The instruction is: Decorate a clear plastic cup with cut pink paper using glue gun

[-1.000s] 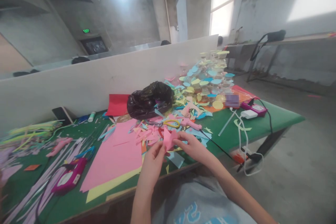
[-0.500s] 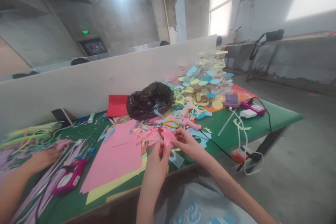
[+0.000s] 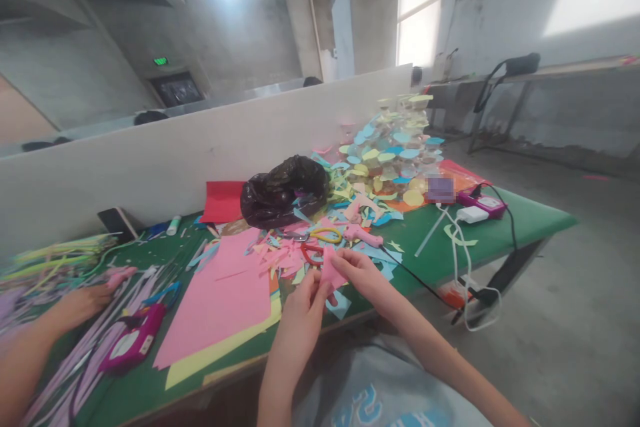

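Note:
A small piece of pink paper point(image 3: 332, 269) is held between my two hands above the table's front edge. My left hand point(image 3: 305, 293) pinches its lower left side, while the fingers of my right hand point(image 3: 357, 271) are closed on its upper right side. Just behind the hands lie red-handled scissors point(image 3: 311, 253), partly covered by scraps. Farther back are scissors with yellow handles point(image 3: 326, 235) and a pink glue gun point(image 3: 364, 236) with a black cord. To the left, large pink sheets point(image 3: 220, 307) lie over yellow paper point(image 3: 200, 352).
A black plastic bag point(image 3: 285, 190) stands among coloured paper scraps. Stacked cups with paper discs point(image 3: 400, 147) rise at the back right. Magenta power strips point(image 3: 135, 340) and cables lie on the green table point(image 3: 535, 213). Another person's hand point(image 3: 85, 303) holds a pink glue gun point(image 3: 121, 276) at left.
The pink paper has turned in my hands and now shows a broader face. Both hands have shifted slightly right, uncovering more of the red scissors.

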A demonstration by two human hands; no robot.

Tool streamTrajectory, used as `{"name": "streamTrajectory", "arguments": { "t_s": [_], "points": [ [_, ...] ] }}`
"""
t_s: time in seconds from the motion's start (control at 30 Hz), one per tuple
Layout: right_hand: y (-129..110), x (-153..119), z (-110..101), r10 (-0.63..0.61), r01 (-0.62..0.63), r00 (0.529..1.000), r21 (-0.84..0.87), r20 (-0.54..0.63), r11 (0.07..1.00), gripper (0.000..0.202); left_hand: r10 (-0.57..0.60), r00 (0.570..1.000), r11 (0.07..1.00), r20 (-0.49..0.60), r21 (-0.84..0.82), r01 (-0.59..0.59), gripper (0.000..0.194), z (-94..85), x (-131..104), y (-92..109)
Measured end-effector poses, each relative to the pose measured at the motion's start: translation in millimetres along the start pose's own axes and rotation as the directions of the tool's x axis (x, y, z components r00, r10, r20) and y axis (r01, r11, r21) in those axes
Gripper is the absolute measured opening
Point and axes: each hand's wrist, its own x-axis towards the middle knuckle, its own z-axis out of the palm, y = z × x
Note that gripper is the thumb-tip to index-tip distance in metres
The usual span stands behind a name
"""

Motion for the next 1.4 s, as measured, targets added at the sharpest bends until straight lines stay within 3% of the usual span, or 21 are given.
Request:
{"name": "streamTrajectory", "arguments": {
  "t_s": [0.37, 0.6, 0.93, 1.4],
  "points": [
    [3.2, 0.8, 0.3, -0.007, 0.007, 0.999, -0.002, -0.045, 1.0, 0.051, 0.002, 0.999, 1.0, 0.033, -0.002, -0.002, 0.026, 0.5, -1.4, -0.2],
    [12.1, 7.5, -1.7, -0.03, 0.026, 0.995, -0.047, -0.091, 0.999, 0.055, -0.057, 0.998, 0.997, 0.031, 0.054, 0.055, 0.029, 0.0, -2.3, 1.3],
    [17.6, 9.2, -5.0, -0.028, 0.014, 0.991, -0.109, -0.133, 0.994, 0.056, -0.018, 0.999, 0.999, 0.041, 0.034, 0.017, 0.027, 3.0, -2.3, 2.7],
    [12.8, 8.8, -3.8, -0.017, 0.01, 0.996, -0.081, -0.091, 0.997, 0.059, -0.069, 0.996, 0.998, 0.053, 0.004, 0.068, 0.024, 4.6, 0.2, -3.4]
  ]
}}
